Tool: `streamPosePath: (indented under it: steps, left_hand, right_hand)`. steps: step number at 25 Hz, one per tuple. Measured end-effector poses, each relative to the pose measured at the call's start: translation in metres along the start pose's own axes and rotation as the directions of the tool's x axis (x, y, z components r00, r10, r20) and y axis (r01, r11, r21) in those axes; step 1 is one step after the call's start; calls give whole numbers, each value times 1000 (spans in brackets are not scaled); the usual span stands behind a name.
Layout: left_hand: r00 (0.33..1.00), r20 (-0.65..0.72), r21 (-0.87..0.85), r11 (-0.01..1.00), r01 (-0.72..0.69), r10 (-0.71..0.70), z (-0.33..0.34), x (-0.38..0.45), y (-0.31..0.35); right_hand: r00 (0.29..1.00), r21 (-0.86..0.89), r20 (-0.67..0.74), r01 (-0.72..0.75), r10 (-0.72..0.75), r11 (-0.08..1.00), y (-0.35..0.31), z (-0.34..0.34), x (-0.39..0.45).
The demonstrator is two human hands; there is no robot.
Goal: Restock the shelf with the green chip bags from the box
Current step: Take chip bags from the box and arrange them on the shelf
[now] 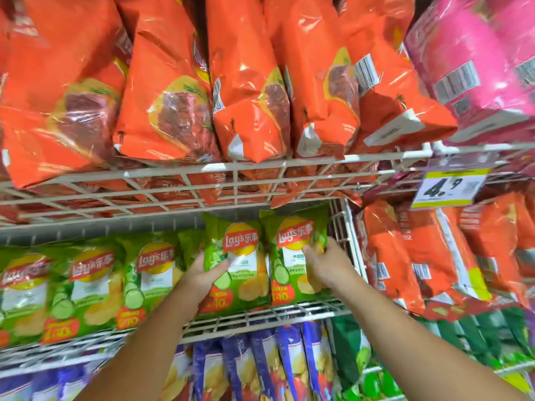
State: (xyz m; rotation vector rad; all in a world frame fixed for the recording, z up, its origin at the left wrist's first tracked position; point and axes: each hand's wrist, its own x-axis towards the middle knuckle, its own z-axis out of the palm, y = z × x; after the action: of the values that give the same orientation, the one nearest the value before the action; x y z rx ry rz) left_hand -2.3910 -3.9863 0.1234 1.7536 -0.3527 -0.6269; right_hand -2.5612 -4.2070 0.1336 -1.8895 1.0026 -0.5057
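Wire shelf (260, 316), right end: left hand (202, 273) grips one green Lay's bag (240, 267); right hand (324, 264) grips adjacent green Lay's bag (289, 256), both upright.

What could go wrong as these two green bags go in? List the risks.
1. The left hand and right hand each grip a green chip bag with curled fingers; squeezing may crush the chips.
2. The right-hand bag sits close to the white wire divider, so its edge might snag.
3. The orange bags overhang the wire shelf above; lifting too high could knock one loose.
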Motion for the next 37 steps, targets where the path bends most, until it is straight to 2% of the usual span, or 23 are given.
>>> streamPosePath:
  steps: [3, 5, 8, 10, 12, 13, 14, 16, 18, 20, 22, 23, 24, 26, 28, 32, 35, 37]
  left_hand:
    - [987, 78, 8, 990, 142, -142, 1, 14, -12]
    - [964, 156, -76, 970, 229, -215, -2, 21, -19]
    - [942, 249, -220, 934, 283, -227, -6, 22, -19]
    - [941, 275, -170, 953, 250, -198, -2, 19, -17]
    - [963, 197, 46, 983, 177, -183, 7, 9, -9]
    - [989, 81, 202, 974, 106, -125, 13, 3, -9]
    - [999, -34, 344, 939, 27, -16, 16, -5, -8]
    - [962, -152, 415, 898, -145, 226, 16, -17, 0]
    - [867, -150, 533, 778, -334, 475, 5, -16, 4]
    - [813, 78, 706, 544, -454, 577, -2, -14, 13]
    - [804, 333, 842, 228, -488, 493, 2, -9, 22]
    - [811, 397, 869, 108, -483, 430, 6, -1, 20]
    - [818, 427, 879, 37, -476, 384, 10, 7, 15]
    - [806, 456, 869, 6, -494, 378, 15, 22, 4]
    - [753, 476, 852, -25, -523, 454, 17, 34, -5]
    - [725, 491, 857, -120, -501, 482, 21, 44, -15]
    - [730, 483, 857, -91, -507, 484, 22, 41, -15]
    - [758, 474, 867, -86, -491, 448, 22, 33, -7]
  right_hand:
    - [998, -120, 12, -54, 56, 991, 6, 4, 9]
    - [996, -54, 55, -69, 72, 996, 7, 3, 9]
    - [994, 92, 86, -77, 69, 993, 8, -1, 3]
    - [996, 44, 83, -41, 37, 998, 3, -3, -3]
    - [998, -61, 56, -6, 10, 998, -1, -2, -6]
    - [999, -108, 35, -9, 13, 994, -5, -2, -7]
    - [1000, -142, 5, -14, 14, 990, -8, -2, -10]
    - [997, -214, -47, 48, -60, 976, -11, -3, -21]
    - [951, -370, -82, 250, -300, 895, -11, -6, -38]
    - [855, -546, 64, 462, -515, 698, -11, -9, -46]
    - [793, -642, 290, 576, -535, 506, -10, -7, -36]
    - [774, -684, 362, 599, -519, 417, -7, -5, -26]
    - [763, -726, 393, 600, -514, 336, -2, -2, -16]
    - [773, -793, 387, 557, -503, 246, 9, 0, 1]
    - [790, -820, 371, 525, -489, 226, 18, 2, 10]
    - [774, -760, 385, 575, -503, 303, 26, 10, 17]
    - [789, -746, 391, 573, -474, 338, 27, 12, 20]
    - [797, -761, 396, 563, -455, 324, 24, 9, 15]
